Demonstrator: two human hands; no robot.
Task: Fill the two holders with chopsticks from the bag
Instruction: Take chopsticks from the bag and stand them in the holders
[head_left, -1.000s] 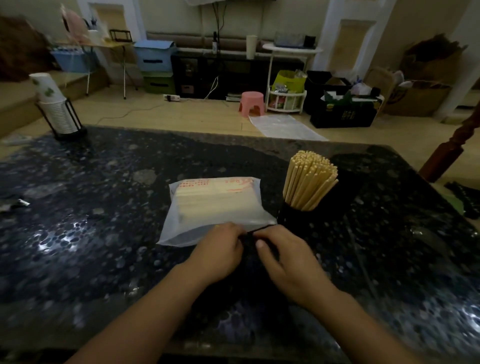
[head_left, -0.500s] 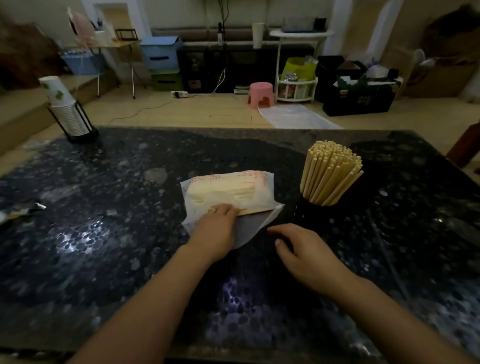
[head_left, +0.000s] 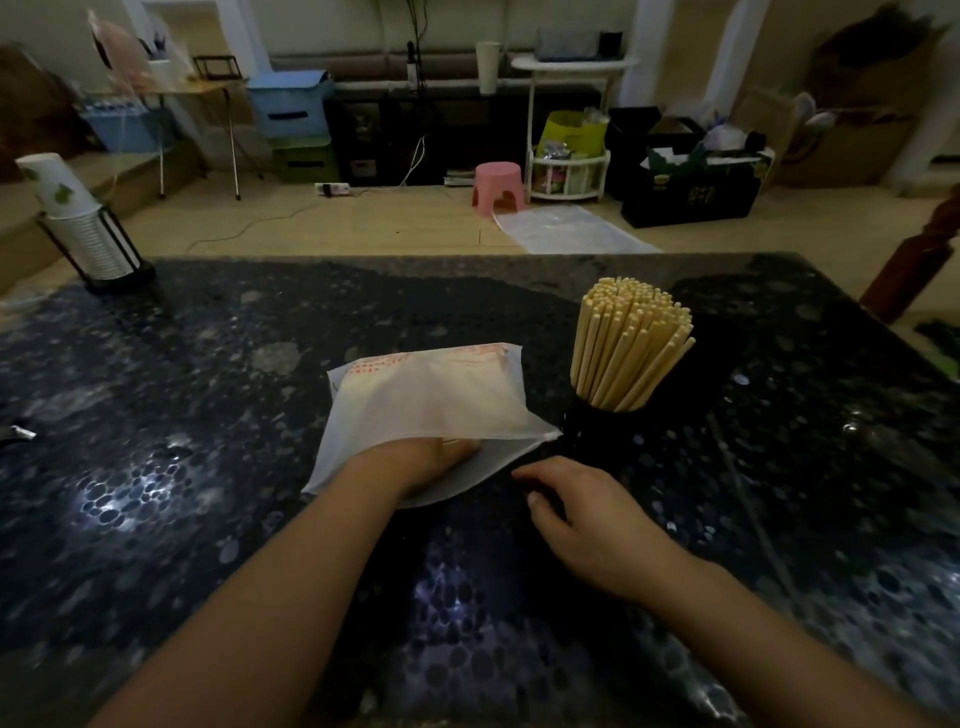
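A translucent white bag (head_left: 431, 400) with red print lies on the dark table (head_left: 182, 415), pale chopsticks showing through it. My left hand (head_left: 415, 460) is pushed into the bag's near opening, its fingers covered by the film. To the right, a black holder (head_left: 597, 421) stands packed with upright chopsticks (head_left: 628, 343). My right hand (head_left: 582, 519) sits just below the bag's corner, fingers and thumb curled round a dark shape that looks like a second black holder (head_left: 493, 519), barely distinct from the table.
A black wire stand of stacked paper cups (head_left: 78, 228) is at the table's far left corner. A small metal object (head_left: 21, 431) lies at the left edge. Beyond the far edge are a pink stool (head_left: 498, 187), boxes and shelves on the floor.
My left hand has gone from the bag's mouth deeper inside it. The right hand stayed by the bag's corner.
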